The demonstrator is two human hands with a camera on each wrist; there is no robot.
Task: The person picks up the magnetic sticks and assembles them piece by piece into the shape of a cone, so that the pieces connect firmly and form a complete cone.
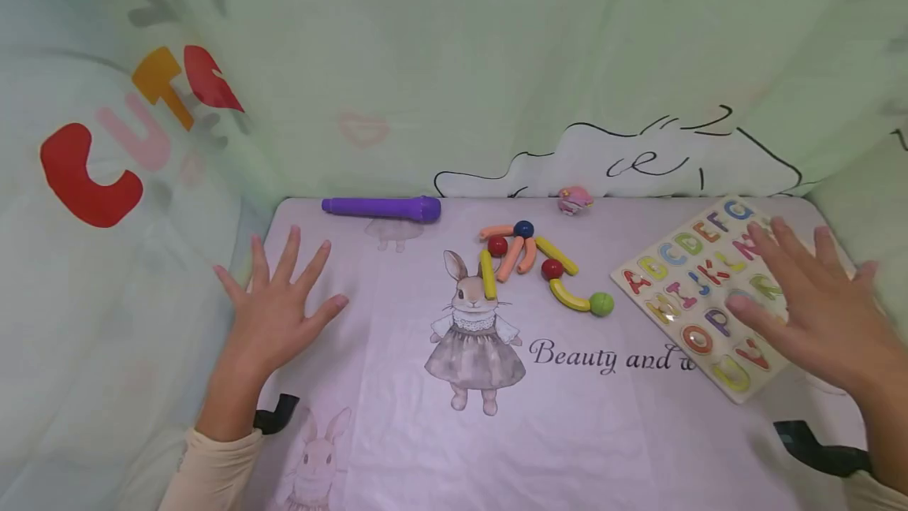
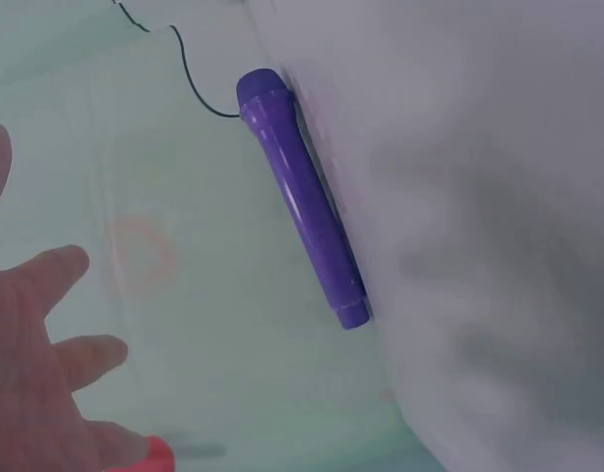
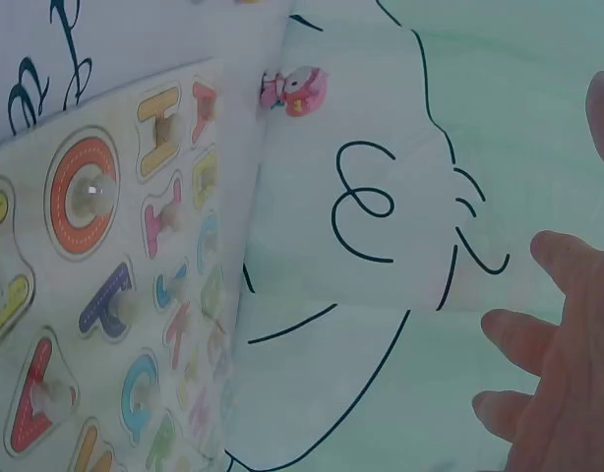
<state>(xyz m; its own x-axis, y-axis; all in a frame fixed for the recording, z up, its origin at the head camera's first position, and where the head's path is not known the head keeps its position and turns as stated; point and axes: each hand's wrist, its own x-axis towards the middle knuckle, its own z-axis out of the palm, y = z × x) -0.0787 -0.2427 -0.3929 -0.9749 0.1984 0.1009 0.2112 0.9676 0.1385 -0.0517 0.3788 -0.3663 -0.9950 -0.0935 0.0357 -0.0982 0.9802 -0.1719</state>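
Note:
My left hand [image 1: 277,326] has its fingers spread and holds nothing, over the table's left side. Beyond its fingertips lies a purple toy microphone [image 1: 381,209], also in the left wrist view as a purple microphone [image 2: 307,211]. Fingers spread as well, my right hand [image 1: 823,306] is over the right part of an alphabet puzzle board [image 1: 674,314] and hides some of its letters. Whether it touches the board cannot be told. Between the hands lie yellow and orange sticks [image 1: 570,296] with red, blue and green balls [image 1: 601,304], some apparently joined.
A small pink toy figure [image 1: 574,199] sits at the table's back edge. The pale tablecloth [image 1: 553,440] has printed rabbits and lettering. Light green curtains [image 1: 426,61] hang behind and at both sides. Each wrist carries a black strap piece [image 1: 277,415].

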